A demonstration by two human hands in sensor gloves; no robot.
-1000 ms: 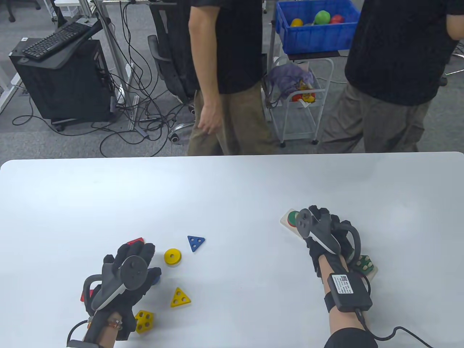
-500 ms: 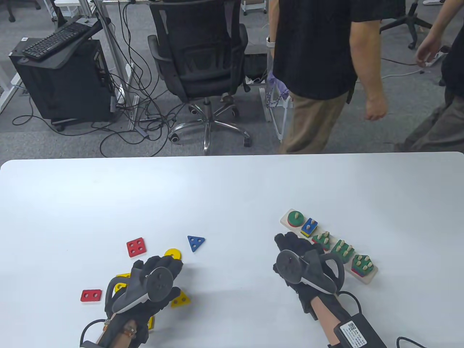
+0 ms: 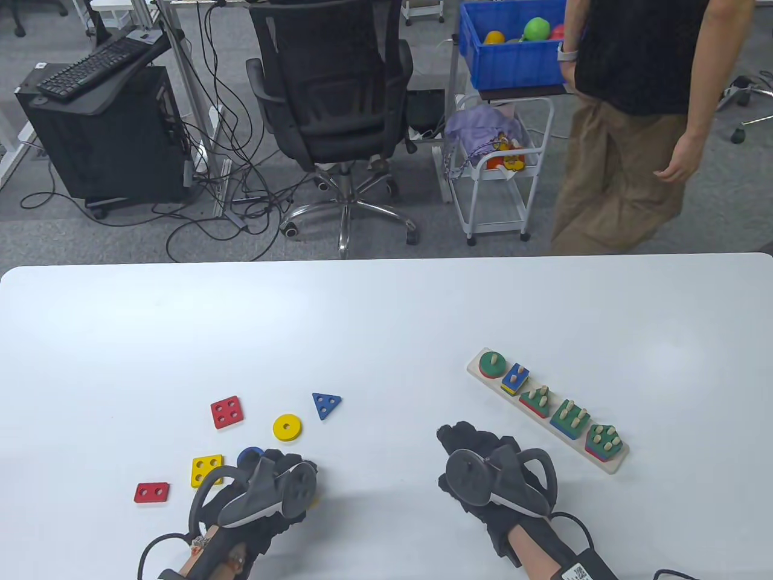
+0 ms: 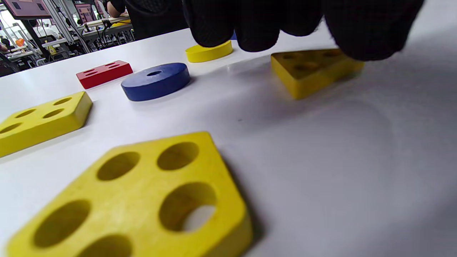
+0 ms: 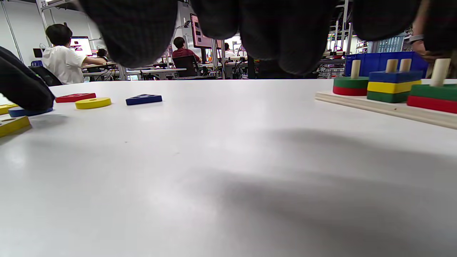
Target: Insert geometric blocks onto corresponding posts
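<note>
The left hand (image 3: pixel 266 492) lies low at the near edge of the white table (image 3: pixel 386 314), palm down over the yellow triangle block (image 4: pixel 314 69). In the left wrist view its fingertips (image 4: pixel 257 32) hang just above and behind that block, one at the far right edge touching or nearly touching its top corner; I cannot tell whether the fingers actually grip it. In the table view the triangle is almost wholly hidden beneath the hand.

The right hand (image 3: pixel 495 477) rests on bare tabletop, well apart from the loose pieces and near the wooden post board (image 3: pixel 546 411). Its fingers (image 5: pixel 285 35) curl loosely downward and hold nothing.

Eight loose blocks show. Four are yellow: the triangle, a ring (image 3: pixel 287 427), a four-hole square (image 3: pixel 207 471) and a five-hole pentagon (image 4: pixel 142 200), the last seen only from the left wrist. Two are red: a four-hole square (image 3: pixel 227 412) and a two-hole rectangle (image 3: pixel 151 492). Two are blue: a triangle (image 3: pixel 326 404) and a ring (image 3: pixel 249 456) just beside the left hand's fingers.

The board carries five stacks in a diagonal row: a round one topped green (image 3: pixel 493 364), a rectangular one topped blue (image 3: pixel 515 379), then a triangle (image 3: pixel 536 400), a square (image 3: pixel 570 417) and a pentagon (image 3: pixel 603 441), all topped green. Pegs stick up through each.
</note>
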